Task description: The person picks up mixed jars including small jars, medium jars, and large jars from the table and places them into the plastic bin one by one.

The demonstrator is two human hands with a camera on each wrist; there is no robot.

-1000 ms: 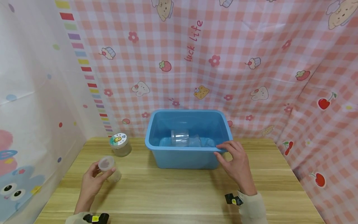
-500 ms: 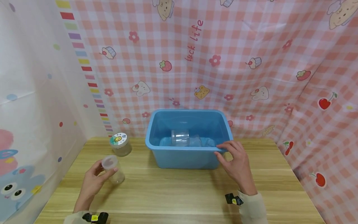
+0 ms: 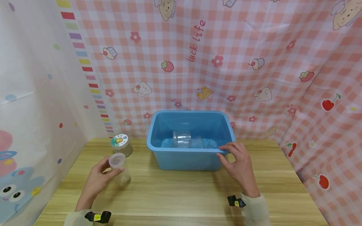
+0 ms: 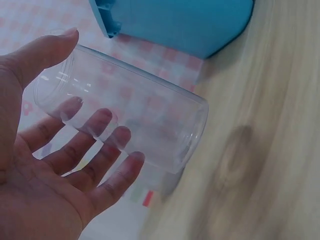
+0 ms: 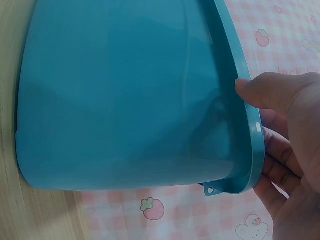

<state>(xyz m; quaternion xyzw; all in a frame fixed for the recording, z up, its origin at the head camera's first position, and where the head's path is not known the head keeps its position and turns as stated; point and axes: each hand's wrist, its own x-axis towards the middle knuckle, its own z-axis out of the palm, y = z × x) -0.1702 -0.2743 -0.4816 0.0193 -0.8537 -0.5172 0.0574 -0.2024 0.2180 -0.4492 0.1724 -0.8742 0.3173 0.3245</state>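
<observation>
A pale wood-grain table (image 3: 181,197) stands before a pink-and-white checked cloth backdrop (image 3: 181,78) printed with strawberries, flowers and cupcakes. Over the table's left part, the left hand (image 3: 96,179) holds a clear, cylindrical plastic jar (image 4: 145,110), thumb on one side and bent fingers on the other, close to its whitish round top; whether the base touches the wood is hard to tell. The right hand (image 3: 238,163) pinches the rim of a light-blue rectangular plastic bin (image 3: 189,160) near its front right corner, thumb outside and fingers across the edge. Just behind the held jar stands a squat clear jar (image 3: 123,152) with a round lid (image 3: 119,140) printed in white, green and yellow. Inside the bin, clear plastic containers (image 3: 182,139) lie on the bottom, partly hidden by the front wall. Beige sleeves (image 3: 255,212) and black wrist devices (image 3: 98,217) show behind both hands.
</observation>
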